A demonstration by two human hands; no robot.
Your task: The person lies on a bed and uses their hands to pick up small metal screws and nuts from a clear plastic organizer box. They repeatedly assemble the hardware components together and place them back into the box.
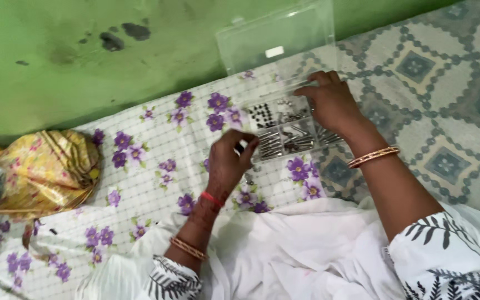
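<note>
I sat over a clear plastic compartment box, its hinged see-through lid standing open and tilted back toward the green painted wall. The box lay on a white quilted bedsheet printed with purple flowers, near the sheet's right edge, where a grey woven mat patterned with diamonds and squares began. Inside, the small square cells held dull silver metal screws and bolts lying in rows, and one cell nearer the wall held tiny dark pieces too small to tell apart.

My left hand hovered just beside the box's near left corner, fingers drawn together, thumb and fingertips pinching something small and pale that I could not identify. A red thread and a thin gold bangle circled that wrist.

My right hand rested on the right side of the box, fingers loosely curved and laid over the far cells, touching the rim. I could not tell whether it gripped anything. A ribbed gold bangle sat on that forearm.

A crumpled yellow floral cloth bundle lay well apart at the left. Smooth white fabric covered my lap.
</note>
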